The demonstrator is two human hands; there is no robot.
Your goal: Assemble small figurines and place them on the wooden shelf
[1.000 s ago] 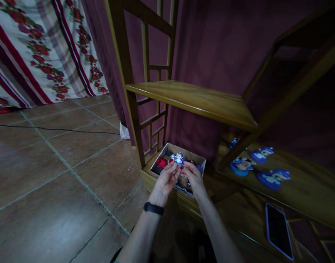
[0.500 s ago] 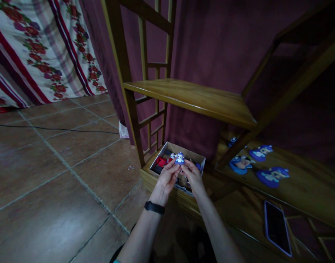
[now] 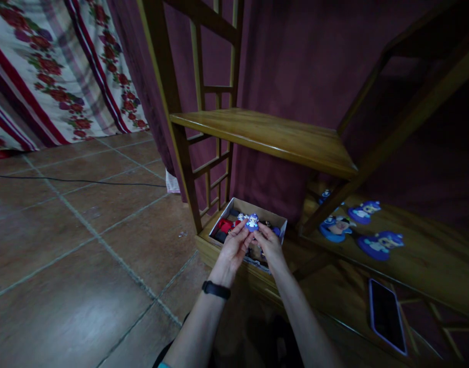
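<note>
A small figurine (image 3: 252, 222) with purple hair and a blue-purple base is held upright between my two hands. My left hand (image 3: 234, 244), with a black band on its wrist, pinches the base from the left. My right hand (image 3: 268, 245) grips it from the right, fingers closed. Below and behind them is an open cardboard box (image 3: 274, 214) with several small figures inside, among them a red one (image 3: 225, 225) and a white one (image 3: 242, 216). My hands hide part of the box's contents.
The box stands on the low wooden ledge of a shelf unit, under a wooden shelf board (image 3: 265, 135). At the right, several figurines (image 3: 382, 245) stand on another board, with a phone (image 3: 387, 315) nearer me. A black cable (image 3: 84, 180) crosses the tiled floor.
Almost nothing differs. The view has shifted very slightly, and the figurine has turned or tipped a little between my fingers.
</note>
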